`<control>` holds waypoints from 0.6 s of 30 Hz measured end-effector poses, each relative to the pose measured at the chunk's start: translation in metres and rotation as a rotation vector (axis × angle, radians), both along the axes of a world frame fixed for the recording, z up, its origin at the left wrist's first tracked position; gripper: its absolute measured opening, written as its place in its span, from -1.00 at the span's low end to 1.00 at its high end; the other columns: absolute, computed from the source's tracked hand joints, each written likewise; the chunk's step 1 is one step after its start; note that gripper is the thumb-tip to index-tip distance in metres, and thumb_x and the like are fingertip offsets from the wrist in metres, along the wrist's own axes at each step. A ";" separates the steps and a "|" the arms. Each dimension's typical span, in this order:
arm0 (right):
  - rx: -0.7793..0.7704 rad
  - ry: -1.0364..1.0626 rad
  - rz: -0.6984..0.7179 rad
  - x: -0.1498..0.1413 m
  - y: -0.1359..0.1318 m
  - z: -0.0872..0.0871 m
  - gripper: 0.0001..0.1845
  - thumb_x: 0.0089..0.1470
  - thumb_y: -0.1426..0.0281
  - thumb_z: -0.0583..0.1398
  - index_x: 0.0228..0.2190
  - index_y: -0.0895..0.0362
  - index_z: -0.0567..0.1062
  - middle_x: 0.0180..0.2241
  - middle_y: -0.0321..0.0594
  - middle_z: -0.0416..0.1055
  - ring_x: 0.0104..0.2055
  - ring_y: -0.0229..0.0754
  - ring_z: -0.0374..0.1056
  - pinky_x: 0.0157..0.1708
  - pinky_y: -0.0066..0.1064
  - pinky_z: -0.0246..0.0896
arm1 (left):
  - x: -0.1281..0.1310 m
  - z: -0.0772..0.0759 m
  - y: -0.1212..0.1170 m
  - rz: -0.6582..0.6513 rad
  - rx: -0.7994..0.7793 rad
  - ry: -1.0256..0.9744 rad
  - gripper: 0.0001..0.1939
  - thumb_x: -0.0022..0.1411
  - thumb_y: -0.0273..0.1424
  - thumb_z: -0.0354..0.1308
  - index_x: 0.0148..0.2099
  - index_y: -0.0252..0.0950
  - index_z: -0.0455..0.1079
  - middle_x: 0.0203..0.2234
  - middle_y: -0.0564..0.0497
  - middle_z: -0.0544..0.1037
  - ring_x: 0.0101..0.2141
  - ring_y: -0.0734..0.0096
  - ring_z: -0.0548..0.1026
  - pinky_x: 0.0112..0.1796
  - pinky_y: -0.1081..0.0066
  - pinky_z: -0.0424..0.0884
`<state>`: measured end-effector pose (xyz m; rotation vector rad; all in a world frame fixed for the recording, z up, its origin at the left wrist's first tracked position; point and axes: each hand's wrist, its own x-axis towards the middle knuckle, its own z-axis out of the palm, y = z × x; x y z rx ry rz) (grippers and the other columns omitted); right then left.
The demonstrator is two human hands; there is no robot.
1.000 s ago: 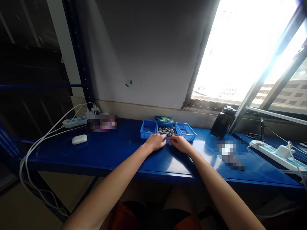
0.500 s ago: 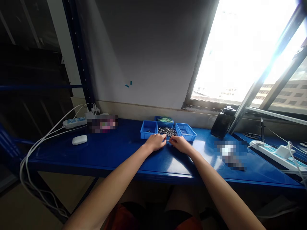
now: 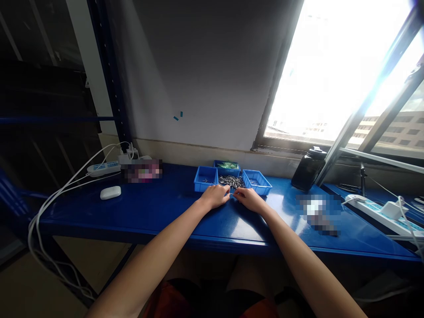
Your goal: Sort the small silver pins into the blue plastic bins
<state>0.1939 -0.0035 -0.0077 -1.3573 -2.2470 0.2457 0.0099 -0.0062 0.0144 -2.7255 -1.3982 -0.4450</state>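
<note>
My left hand (image 3: 216, 196) and my right hand (image 3: 247, 198) meet low over the blue table, fingertips pinched a short gap apart. A thin, light-coloured metal pin (image 3: 231, 193) spans that gap, gripped at both ends; its exact kind is too small to make out. Just beyond my fingers lies a pile of small metal pieces (image 3: 232, 181), dark and silvery. Left of the pile stands a blue bin (image 3: 201, 187) with a few pieces in it. On the right, another blue bin (image 3: 261, 189) also holds a few thin pieces.
Behind the pile, a third blue bin (image 3: 217, 164) contains green material. A white case (image 3: 110, 193) and a power strip (image 3: 103, 168) with cables lie left on the table (image 3: 149, 216). At right are a dark bottle (image 3: 308, 170), a blurred-out item and another power strip (image 3: 380, 212).
Almost nothing differs. Both hands keep the same pinch on the thin pin, and the bins and pile stay where they were.
</note>
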 end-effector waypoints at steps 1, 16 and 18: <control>0.000 -0.001 -0.001 0.000 0.000 0.000 -0.74 0.02 0.25 0.04 -0.38 0.13 0.45 -0.59 -0.30 0.35 -0.55 -0.31 0.22 -0.50 -0.51 0.07 | 0.000 0.000 0.000 0.000 0.000 0.000 -0.77 0.17 -0.26 -0.10 -0.21 -0.25 0.27 -0.40 -0.05 0.48 -0.36 0.27 0.44 -0.37 0.41 0.29; -0.001 0.003 -0.002 0.000 -0.001 0.001 -0.73 0.02 0.25 0.04 -0.38 0.13 0.45 -0.60 -0.29 0.35 -0.55 -0.30 0.23 -0.51 -0.51 0.08 | 0.000 0.002 -0.001 0.011 -0.004 0.004 -0.76 0.17 -0.25 -0.10 -0.21 -0.24 0.28 -0.40 -0.05 0.48 -0.35 0.25 0.44 -0.37 0.41 0.29; 0.003 0.005 0.002 0.001 -0.001 0.000 -0.73 0.02 0.25 0.03 -0.39 0.13 0.44 -0.60 -0.29 0.35 -0.55 -0.30 0.23 -0.51 -0.51 0.08 | 0.000 0.001 0.000 0.005 0.006 -0.006 -0.78 0.16 -0.26 -0.09 -0.22 -0.24 0.28 -0.41 -0.04 0.48 -0.36 0.25 0.44 -0.38 0.40 0.29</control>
